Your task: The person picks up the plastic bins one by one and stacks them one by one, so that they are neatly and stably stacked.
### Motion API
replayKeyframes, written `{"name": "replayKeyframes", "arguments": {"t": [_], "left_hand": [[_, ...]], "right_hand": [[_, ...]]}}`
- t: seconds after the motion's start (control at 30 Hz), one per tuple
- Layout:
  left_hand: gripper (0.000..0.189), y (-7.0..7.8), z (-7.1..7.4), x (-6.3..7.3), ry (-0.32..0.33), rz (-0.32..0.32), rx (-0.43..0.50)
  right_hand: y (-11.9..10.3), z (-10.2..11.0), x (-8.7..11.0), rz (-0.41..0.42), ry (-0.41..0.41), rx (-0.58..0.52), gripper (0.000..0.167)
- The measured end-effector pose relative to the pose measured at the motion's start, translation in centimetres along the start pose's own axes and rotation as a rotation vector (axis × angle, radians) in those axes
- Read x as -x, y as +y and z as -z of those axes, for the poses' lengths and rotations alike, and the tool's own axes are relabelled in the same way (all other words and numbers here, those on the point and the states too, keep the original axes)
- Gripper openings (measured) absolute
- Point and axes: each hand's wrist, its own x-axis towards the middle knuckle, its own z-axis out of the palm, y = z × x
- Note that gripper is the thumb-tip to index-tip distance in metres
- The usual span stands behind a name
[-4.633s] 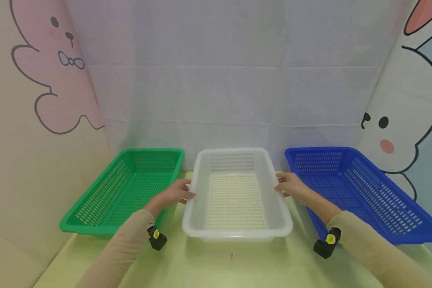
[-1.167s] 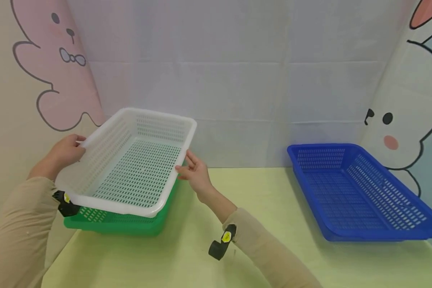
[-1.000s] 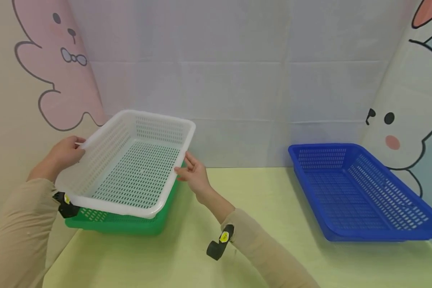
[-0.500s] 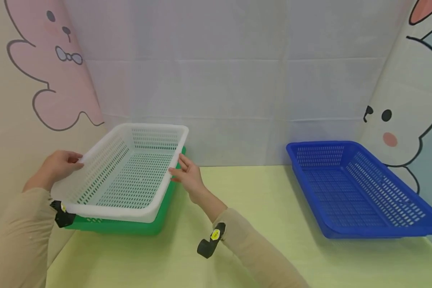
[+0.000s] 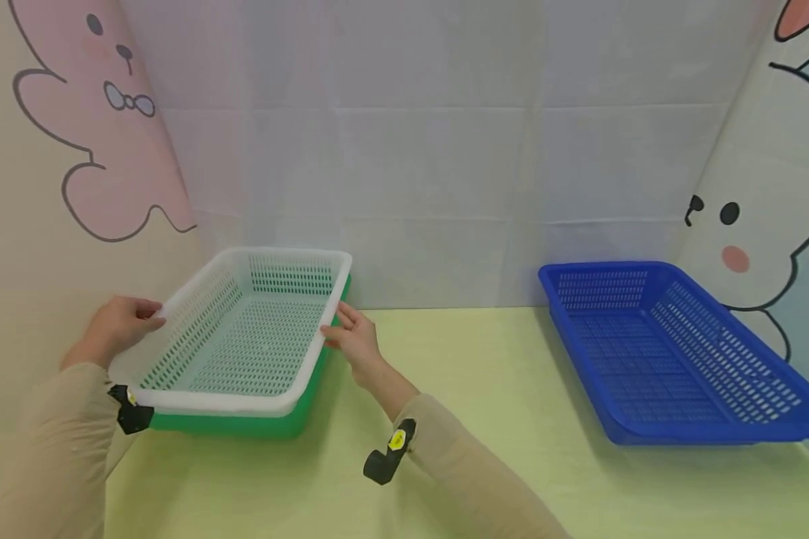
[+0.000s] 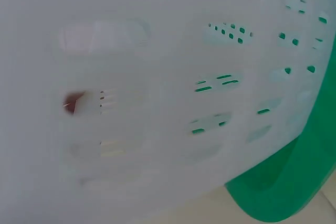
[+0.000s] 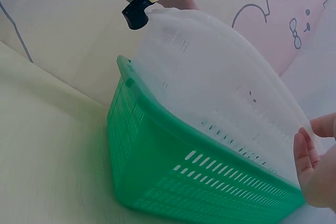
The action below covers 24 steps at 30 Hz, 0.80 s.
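The left hand and right hand each pinch a long-side rim of the white perforated basket, the grip narrowed onto its lip. It sits partly inside the green basket. Bare surface lies between this stack and the blue basket, near the surface's right edge.

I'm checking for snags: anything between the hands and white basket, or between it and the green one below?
Nothing visible: left hand and right hand grip the white basket by its rim, and its lower part sits inside the green basket with nothing seen between.
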Motion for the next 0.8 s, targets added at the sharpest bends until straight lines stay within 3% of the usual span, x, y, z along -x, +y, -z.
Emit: {"name": "replayKeyframes", "arguments": {"t": [0.17, 0.47, 0.8], "left_hand": [[0.047, -0.5, -1.2, 0.0, -0.04, 0.017, 0.024], [0.052, -1.4, -2.7, -0.1, -0.064, 0.081, 0.114], [0.048, -1.3, -2.7, -0.3, -0.069, 0.088, 0.076]], "right_hand": [[0.9, 0.4, 0.1, -0.044, 0.024, -0.032, 0.055], [1.8, 1.0, 0.1, -0.052, 0.021, -0.05, 0.056], [2.0, 0.9, 0.0, -0.034, -0.004, -0.034, 0.054]]}}
